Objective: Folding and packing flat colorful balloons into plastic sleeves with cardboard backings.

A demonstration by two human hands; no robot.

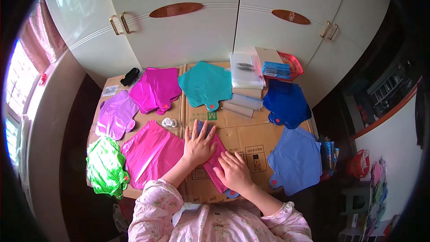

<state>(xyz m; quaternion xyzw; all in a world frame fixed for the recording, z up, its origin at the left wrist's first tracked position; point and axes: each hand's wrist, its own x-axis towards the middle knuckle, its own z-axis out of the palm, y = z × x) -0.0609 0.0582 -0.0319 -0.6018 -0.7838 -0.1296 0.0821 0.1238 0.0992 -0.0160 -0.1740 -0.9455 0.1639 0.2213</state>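
**Folded pink sheet beneath both hands: light, limp and apt to slide**

Starting at the left, we find a crinkled green sheet (106, 165) and, beside it, a broad pink sheet (151, 152), both glossy, lying on the cardboard (244, 136). The shine and wrinkles suggest thin film; we judge it light, soft and slippery, easily creased and with little stiffness of its own.

Next, the left hand (200, 148) lies palm down, fingers spread wide, over the upper part of a folded pink sheet (214, 175). This sheet forms a narrow slanting strip at the near middle of the cardboard. A blue patch (204, 127) shows at the left fingertips, and a blue tab with a red dot (232, 193) at the strip's near end; whether they belong to one piece we cannot tell.

To its right, the right hand (235, 172) rests at the strip's right edge, fingers close together and slightly bent, thumb apart. We see no pinch, though the undersides are hidden.

We would take hold along the folded edge, with the other palm flat as a weight; pulling on the tab alone could, in our judgement, stretch or tear it.

Furthest right lies a pale blue sheet (295, 161), flat.
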